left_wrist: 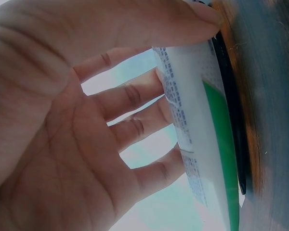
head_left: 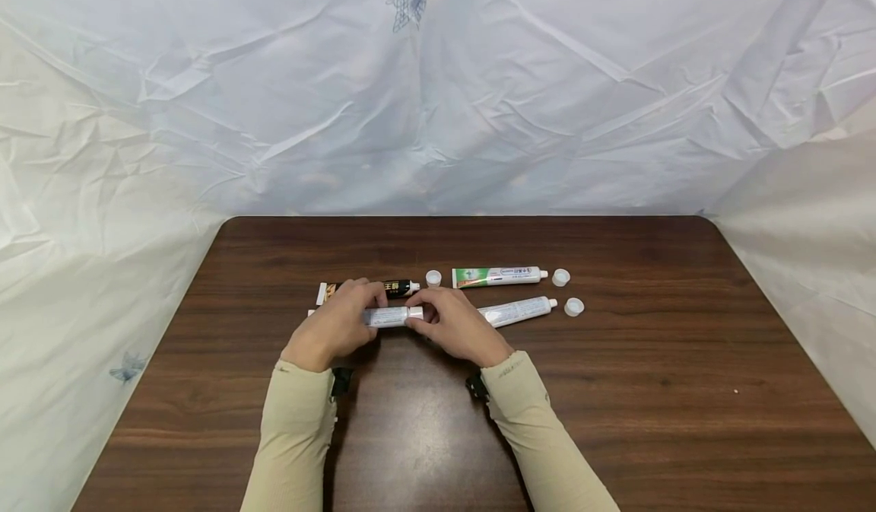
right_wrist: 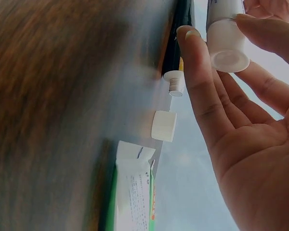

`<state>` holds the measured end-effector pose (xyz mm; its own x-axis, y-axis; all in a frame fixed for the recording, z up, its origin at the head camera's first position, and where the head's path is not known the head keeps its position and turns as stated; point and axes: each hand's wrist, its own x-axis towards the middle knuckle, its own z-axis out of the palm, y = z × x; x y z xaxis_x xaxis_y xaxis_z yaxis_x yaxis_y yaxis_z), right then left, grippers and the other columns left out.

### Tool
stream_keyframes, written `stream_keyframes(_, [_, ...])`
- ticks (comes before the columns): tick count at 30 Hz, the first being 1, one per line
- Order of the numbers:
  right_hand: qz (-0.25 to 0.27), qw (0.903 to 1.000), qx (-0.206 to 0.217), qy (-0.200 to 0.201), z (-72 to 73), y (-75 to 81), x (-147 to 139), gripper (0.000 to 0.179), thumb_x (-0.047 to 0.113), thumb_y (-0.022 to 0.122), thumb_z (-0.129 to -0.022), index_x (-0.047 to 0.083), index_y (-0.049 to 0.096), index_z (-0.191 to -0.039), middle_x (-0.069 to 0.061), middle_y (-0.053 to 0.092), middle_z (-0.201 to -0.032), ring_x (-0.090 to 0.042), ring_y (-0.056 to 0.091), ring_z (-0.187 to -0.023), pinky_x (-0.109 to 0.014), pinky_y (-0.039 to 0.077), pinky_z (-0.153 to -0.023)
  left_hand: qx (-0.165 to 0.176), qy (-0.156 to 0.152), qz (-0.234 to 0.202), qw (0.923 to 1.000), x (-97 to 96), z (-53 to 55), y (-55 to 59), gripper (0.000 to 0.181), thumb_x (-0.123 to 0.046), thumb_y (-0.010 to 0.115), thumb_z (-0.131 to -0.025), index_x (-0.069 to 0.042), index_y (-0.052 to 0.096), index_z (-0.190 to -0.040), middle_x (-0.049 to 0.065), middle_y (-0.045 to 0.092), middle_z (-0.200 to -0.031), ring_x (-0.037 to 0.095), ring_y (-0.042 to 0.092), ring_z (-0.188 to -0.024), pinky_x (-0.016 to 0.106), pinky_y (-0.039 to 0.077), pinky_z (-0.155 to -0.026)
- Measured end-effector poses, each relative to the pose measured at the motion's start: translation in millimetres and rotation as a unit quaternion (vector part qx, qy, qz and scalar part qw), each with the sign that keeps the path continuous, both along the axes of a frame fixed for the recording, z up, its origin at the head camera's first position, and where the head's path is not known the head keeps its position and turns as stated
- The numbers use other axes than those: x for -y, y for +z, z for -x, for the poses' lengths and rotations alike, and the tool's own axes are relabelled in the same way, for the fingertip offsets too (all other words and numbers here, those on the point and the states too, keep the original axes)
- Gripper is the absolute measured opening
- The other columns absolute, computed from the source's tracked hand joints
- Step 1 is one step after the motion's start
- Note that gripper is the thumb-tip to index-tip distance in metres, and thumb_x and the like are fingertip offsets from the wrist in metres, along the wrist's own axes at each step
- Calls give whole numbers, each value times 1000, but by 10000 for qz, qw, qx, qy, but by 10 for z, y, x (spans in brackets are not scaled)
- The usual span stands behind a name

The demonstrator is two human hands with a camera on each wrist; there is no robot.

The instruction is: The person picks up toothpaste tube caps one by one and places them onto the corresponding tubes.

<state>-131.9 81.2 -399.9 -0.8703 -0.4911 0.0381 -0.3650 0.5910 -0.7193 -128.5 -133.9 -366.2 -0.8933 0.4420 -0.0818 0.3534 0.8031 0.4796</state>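
Here I am, left hand (head_left: 335, 320) wrapped round the white tube (head_left: 387, 316), thumb on one side and fingers on the other, right hand (head_left: 460, 326) pinching its cap (right_wrist: 229, 54) between thumb and forefinger. The tube lies crosswise between my hands, on my side of the black tube (head_left: 398, 288). And it's the cap end that's getting the work, I'd say! Which way it's to turn, on or off, I can't tell. Over by the black tube, the green tube (head_left: 498, 276) and the pale tube (head_left: 518, 312), nozzles bare, a loose cap (right_wrist: 164, 126) sits just beside each one. Next, I reckon, calls for a firm left hold, no squeezing, and a straight twist from the right.
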Motion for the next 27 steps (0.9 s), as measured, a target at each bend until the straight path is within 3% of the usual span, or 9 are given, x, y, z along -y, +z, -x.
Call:
stream_keyframes(7, [43,10000,48,16,1,-3,-4,18,20,72,-97,13,73,-113,4,69,-85,-5,60,-72,-22,50,-66,20,32,54,10000,-7,2,5,26,7,75,-80,-13,63,-90,4,61,-95,25,54,-95,39,46,-81])
stream_keyframes(16, [113,9998,134,-50,-3,-30,-3,17,20,73,-96,14,72,-112,2,71,-89,-5,64,-78,-23,53,-71,41,53,33,10000,-6,-5,-7,26,6,76,-79,-12,63,-90,5,62,-97,25,53,-94,40,46,-81])
stream_keyframes(27, [-4,10000,-60,1,-1,-21,-4,18,21,74,-96,13,74,-111,3,65,-93,-5,58,-78,-22,51,-70,0,21,-7,10000,-9,-1,-23,25,7,75,-80,-12,63,-90,4,62,-96,25,55,-94,40,47,-80])
